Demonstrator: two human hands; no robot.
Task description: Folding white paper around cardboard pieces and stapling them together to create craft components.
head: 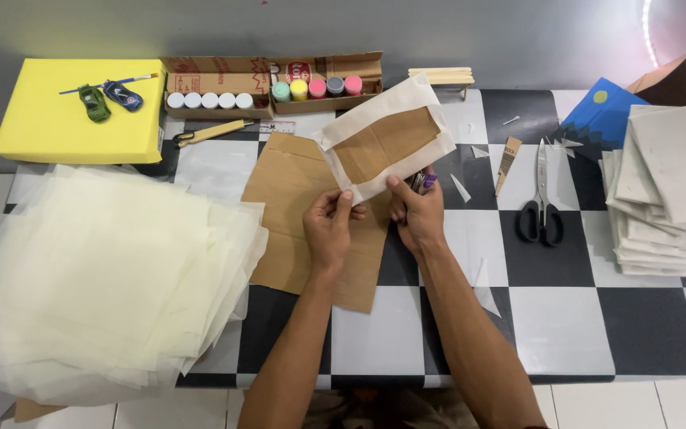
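Both hands hold up a small cardboard panel (387, 141) wrapped in white paper (406, 99), its brown back facing me with the paper folded over its edges. My left hand (329, 229) pinches its lower left corner. My right hand (416, 213) grips the lower edge and also holds a small purple-tipped object (425, 181) against the palm. Beneath the hands a large flat brown cardboard sheet (291, 191) lies on the black-and-white checkered table (549, 310).
A big pile of translucent cream paper sheets (105, 278) fills the left. A yellow box (49, 111) carries two toy cars and a brush. Paint jars sit in cardboard boxes (271, 83) at the back. Black scissors (540, 206), a stack of white panels (668, 199), and paper scraps lie right.
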